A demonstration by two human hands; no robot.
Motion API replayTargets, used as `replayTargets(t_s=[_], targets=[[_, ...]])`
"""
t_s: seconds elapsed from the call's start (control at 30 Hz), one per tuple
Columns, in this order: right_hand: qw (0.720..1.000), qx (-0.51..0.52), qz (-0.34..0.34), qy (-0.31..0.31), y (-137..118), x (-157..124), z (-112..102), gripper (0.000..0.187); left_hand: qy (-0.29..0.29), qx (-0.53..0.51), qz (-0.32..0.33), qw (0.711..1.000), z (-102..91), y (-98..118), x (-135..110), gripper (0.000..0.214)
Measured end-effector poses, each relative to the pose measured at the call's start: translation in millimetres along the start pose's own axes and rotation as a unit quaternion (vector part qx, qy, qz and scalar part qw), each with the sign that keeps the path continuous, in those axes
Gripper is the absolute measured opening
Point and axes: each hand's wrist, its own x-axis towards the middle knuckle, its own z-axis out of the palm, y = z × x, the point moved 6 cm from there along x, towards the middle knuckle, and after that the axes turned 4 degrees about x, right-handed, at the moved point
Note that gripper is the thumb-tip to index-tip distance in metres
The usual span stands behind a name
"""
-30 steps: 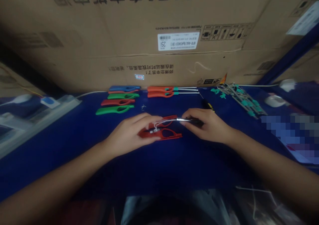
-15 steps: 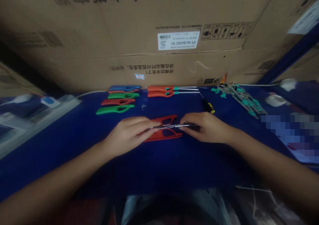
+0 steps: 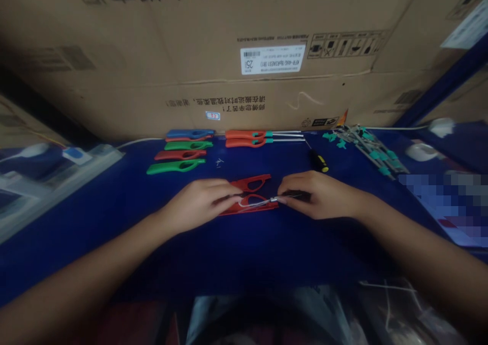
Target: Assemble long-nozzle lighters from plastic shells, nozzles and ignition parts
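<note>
Two red plastic handle halves (image 3: pixel 254 194) lie side by side on the blue table (image 3: pixel 114 202) in the middle. My left hand (image 3: pixel 202 201) is closed over their left end, fingers pressed together on a thin part there. My right hand (image 3: pixel 314 194) pinches a thin metal rod (image 3: pixel 284 198) with a white wire loop at its tip, lying across the red halves. What exactly the left fingers grip is hidden.
Blue, green and red handle halves (image 3: pixel 181 151) lie in a row at the back left. Two orange-handled tools (image 3: pixel 259 138) sit at the back centre, a yellow-black screwdriver (image 3: pixel 318 162) beside them. A pile of green-tipped metal parts (image 3: pixel 366 146) lies back right. A cardboard box (image 3: pixel 244 55) walls the rear.
The metal rod has come down from above the red halves to lie across them. My hands have drawn slightly closer to the table and the white wire loop has shifted right.
</note>
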Motion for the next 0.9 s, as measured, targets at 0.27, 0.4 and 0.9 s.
replayTargets(t_s=[0.27,0.4,0.9], targets=[[0.999,-0.015,0.005,-0.037,0,-1,1,0.015,-0.071,-0.011,-0.028,0.997,10.6,1,2,0.022],[0.999,-0.025,-0.006,-0.043,-1,-2,2,0.017,-0.061,-0.025,-0.034,0.997,14.0,-1,1,0.021],[0.989,-0.137,-0.021,-0.059,-8,-4,6,0.024,-0.028,-0.055,-0.059,0.996,17.9,-3,2,0.013]])
